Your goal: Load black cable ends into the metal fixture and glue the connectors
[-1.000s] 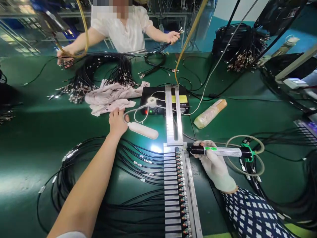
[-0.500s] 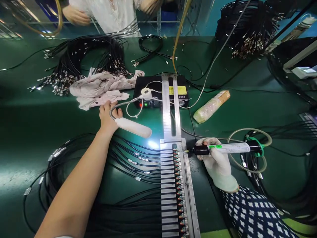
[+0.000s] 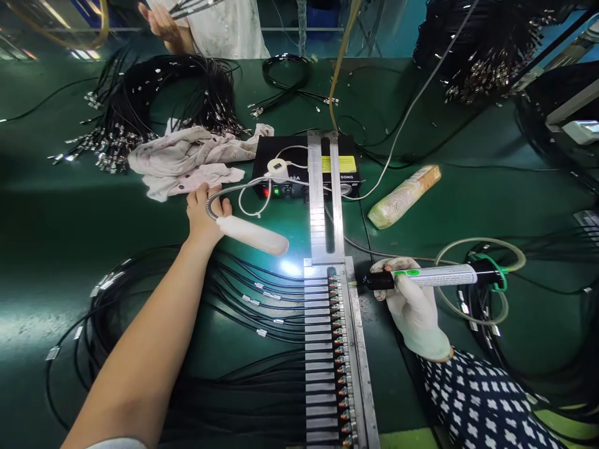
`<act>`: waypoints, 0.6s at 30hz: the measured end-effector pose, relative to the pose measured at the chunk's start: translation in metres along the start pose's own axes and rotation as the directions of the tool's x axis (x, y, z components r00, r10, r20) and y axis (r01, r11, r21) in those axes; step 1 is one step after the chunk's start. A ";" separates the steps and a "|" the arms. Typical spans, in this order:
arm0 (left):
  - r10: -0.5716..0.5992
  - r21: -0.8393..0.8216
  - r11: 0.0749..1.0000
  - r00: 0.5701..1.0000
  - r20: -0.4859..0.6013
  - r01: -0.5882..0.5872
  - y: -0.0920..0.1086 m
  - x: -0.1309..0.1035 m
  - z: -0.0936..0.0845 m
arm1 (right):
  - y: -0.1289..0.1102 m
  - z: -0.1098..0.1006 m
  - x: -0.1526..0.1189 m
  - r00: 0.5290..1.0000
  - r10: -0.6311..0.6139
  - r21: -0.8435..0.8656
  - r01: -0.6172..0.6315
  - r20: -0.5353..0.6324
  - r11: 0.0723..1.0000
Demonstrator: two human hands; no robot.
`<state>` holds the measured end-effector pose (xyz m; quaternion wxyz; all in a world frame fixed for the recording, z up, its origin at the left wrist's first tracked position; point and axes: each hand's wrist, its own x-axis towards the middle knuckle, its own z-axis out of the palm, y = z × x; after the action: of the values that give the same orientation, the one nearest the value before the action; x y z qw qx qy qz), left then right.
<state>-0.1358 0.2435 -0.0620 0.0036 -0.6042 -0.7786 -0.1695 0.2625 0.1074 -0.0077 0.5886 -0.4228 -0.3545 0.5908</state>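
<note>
In a white glove, my right hand (image 3: 414,312) is closed round a glue syringe (image 3: 440,275) with a black tip end and a white label. The syringe lies roughly level, its thin needle pointing left over the upper end of a metal fixture (image 3: 358,355). Black cables (image 3: 281,304) run into the fixture's slots, their connectors (image 3: 337,324) lined up in a row. My bare left hand (image 3: 203,215) rests with fingers apart at the edge of a stained pale cloth (image 3: 187,156). A white gooseneck lamp (image 3: 255,236) passes in front of it and lights the fixture's top.
Behind the fixture sits a black control box (image 3: 285,156) with red and green lights. A wrapped package (image 3: 405,196) lies to its right. Cable bundles (image 3: 173,81) lie at the back left. Across the table, a co-worker's hand (image 3: 163,28) is near some cables.
My hands and the syringe keep almost the same place; the view has shifted slightly. Across the table, the co-worker's hand has moved and cables now show beside it.
</note>
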 end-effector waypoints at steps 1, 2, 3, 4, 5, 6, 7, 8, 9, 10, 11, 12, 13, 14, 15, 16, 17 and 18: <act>0.001 0.000 1.000 1.000 0.001 -0.001 0.000 0.000 0.000 | 0.000 -0.001 0.001 1.000 0.003 0.014 -0.003 -0.002 1.000; 0.002 0.000 1.000 1.000 0.002 -0.002 0.000 0.000 0.000 | 0.000 -0.001 0.001 1.000 0.009 0.031 -0.009 -0.007 0.999; 0.003 -0.001 1.000 1.000 0.003 -0.003 0.000 0.000 0.000 | 0.000 -0.002 0.002 1.000 0.018 0.050 -0.017 -0.017 0.999; 0.005 -0.003 1.000 1.000 0.003 -0.005 0.000 -0.001 0.000 | 0.000 -0.003 0.003 0.999 0.031 0.069 -0.029 -0.030 0.997; 0.006 -0.004 1.000 1.000 0.002 -0.006 0.000 -0.001 0.000 | 0.000 -0.003 0.004 0.998 0.046 0.088 -0.042 -0.043 0.995; 0.007 -0.006 1.000 1.000 0.001 -0.007 0.001 -0.001 -0.001 | -0.001 -0.004 0.005 0.997 0.060 0.104 -0.054 -0.055 0.993; 0.008 -0.007 1.000 1.000 0.000 -0.008 0.001 -0.001 -0.001 | -0.001 -0.004 0.006 0.995 0.072 0.118 -0.064 -0.064 0.991; 0.007 -0.008 1.000 1.000 -0.002 -0.007 0.003 -0.002 -0.003 | -0.002 -0.005 0.006 0.994 0.079 0.131 -0.069 -0.071 0.989; 0.005 -0.008 1.000 1.000 -0.004 -0.005 0.004 -0.002 -0.004 | -0.002 -0.005 0.007 0.994 0.082 0.143 -0.070 -0.076 0.987; 0.001 -0.008 1.000 1.000 -0.007 -0.001 0.006 -0.003 -0.006 | -0.003 -0.005 0.008 0.993 0.083 0.158 -0.070 -0.081 0.985; -0.006 -0.007 1.000 1.000 -0.012 0.006 0.008 -0.003 -0.008 | -0.003 -0.005 0.009 0.993 0.084 0.177 -0.067 -0.089 0.982; -0.017 -0.004 1.000 1.000 -0.020 0.017 0.010 -0.004 -0.011 | -0.003 -0.005 0.009 0.992 0.086 0.199 -0.065 -0.096 0.978; -0.030 0.007 1.000 0.999 -0.030 0.031 0.012 -0.004 -0.014 | -0.003 -0.006 0.010 0.991 0.088 0.221 -0.063 -0.105 0.973; -0.046 0.025 0.999 0.998 -0.040 0.047 0.015 -0.005 -0.017 | -0.002 -0.007 0.010 0.989 0.090 0.239 -0.060 -0.115 0.969; -0.061 0.049 0.997 0.997 -0.047 0.063 0.017 -0.005 -0.020 | -0.002 -0.008 0.011 0.988 0.093 0.250 -0.059 -0.124 0.966; -0.073 0.072 0.994 0.996 -0.046 0.076 0.019 -0.006 -0.023 | -0.001 -0.009 0.011 0.986 0.098 0.256 -0.061 -0.133 0.965; -0.082 0.092 0.992 0.996 -0.040 0.085 0.021 -0.006 -0.026 | -0.001 -0.010 0.011 0.985 0.104 0.257 -0.065 -0.141 0.964; -0.087 0.104 0.991 0.996 -0.032 0.090 0.022 -0.006 -0.028 | -0.001 -0.011 0.011 0.983 0.112 0.260 -0.071 -0.148 0.963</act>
<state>-0.1191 0.2346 -0.0310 0.0385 -0.5658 -0.8123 -0.1364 0.2732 0.1175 -0.0119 0.6365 -0.4064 -0.2073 0.6219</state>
